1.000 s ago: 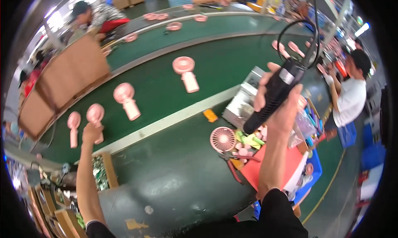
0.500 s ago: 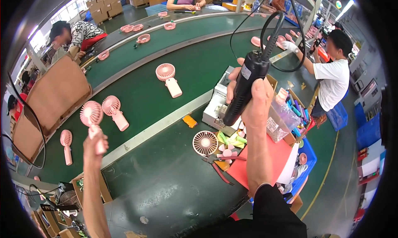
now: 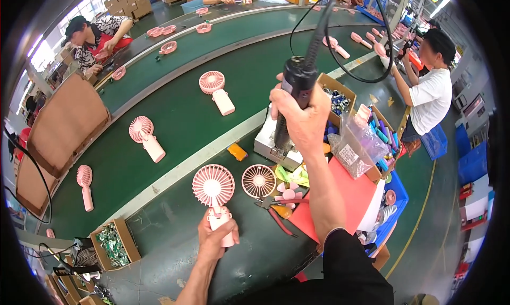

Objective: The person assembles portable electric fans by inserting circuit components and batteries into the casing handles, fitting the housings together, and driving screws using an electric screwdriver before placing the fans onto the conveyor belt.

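Note:
My left hand (image 3: 211, 240) is wrapped round the handle of a pink handheld fan (image 3: 213, 184), raised above the dark bench with its round grille upward. My right hand (image 3: 307, 119) grips a black corded electric screwdriver (image 3: 300, 74), cord end up and lower end towards the bench. Between the hands lie a loose round pink grille (image 3: 259, 181), a pink fan blade (image 3: 289, 195) and red-handled pliers (image 3: 277, 220). The screwdriver's tip is hidden or too small to make out. Several pink fans, among them a fan (image 3: 223, 102), lie on the green conveyor belt (image 3: 183, 113) beyond.
A grey-white box (image 3: 271, 144) stands beneath my right hand, beside a red sheet (image 3: 340, 193) and a carton of screws (image 3: 337, 99). Green circuit boards fill a carton (image 3: 112, 246) at left. Cardboard (image 3: 69, 124) borders the belt. Co-workers sit across and at right; a black cable (image 3: 366, 81) loops overhead.
My left hand has brought the fan from over the belt rightward and nearer, above the bench. My right hand has shifted slightly left with the screwdriver, now held more upright.

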Tool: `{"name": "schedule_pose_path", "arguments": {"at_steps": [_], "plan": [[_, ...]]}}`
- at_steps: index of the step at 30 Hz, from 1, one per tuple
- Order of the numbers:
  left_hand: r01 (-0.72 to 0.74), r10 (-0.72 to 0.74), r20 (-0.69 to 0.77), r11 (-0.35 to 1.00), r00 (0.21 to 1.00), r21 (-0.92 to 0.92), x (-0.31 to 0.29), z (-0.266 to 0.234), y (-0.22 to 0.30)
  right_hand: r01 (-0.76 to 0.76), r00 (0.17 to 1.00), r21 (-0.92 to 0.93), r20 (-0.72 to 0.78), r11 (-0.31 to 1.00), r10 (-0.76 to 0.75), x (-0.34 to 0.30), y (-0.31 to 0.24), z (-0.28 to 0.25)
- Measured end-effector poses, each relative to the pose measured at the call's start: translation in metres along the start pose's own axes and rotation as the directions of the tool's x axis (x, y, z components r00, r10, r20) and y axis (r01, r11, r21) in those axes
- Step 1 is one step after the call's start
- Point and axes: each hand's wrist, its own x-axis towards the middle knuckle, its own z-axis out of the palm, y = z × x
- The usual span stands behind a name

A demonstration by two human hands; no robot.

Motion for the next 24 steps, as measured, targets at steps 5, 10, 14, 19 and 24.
{"name": "schedule_pose_path", "arguments": {"at_steps": [5, 10, 14, 19, 24], "plan": [[-0.022, 0.025, 0.032, 0.997, 0.999, -0.075, 0.008, 0.006, -0.009, -0.088, 0.996, 0.098, -0.021, 0.991, 0.091, 0.005, 0.013, 0.005], [0.041, -0.038, 0.021, 0.986, 0.999, -0.164, 0.008, -0.001, -0.010, -0.211, 0.976, 0.452, 0.139, 0.867, 0.165, -0.008, 0.012, 0.019], [0.090, -0.084, 0.038, 0.981, 0.996, -0.172, 0.007, -0.007, -0.005, -0.258, 0.940, 0.578, 0.334, 0.774, 0.063, -0.044, 0.000, 0.046], [0.107, -0.104, 0.028, 0.982, 0.994, -0.153, 0.006, -0.007, -0.003, -0.150, 0.914, 0.354, 0.406, 0.923, -0.007, -0.080, -0.023, 0.067], [0.139, -0.132, 0.054, 0.979, 0.990, -0.151, 0.009, -0.004, -0.004, -0.109, 0.868, 0.415, 0.483, 0.903, -0.117, -0.087, -0.017, 0.069]]}}
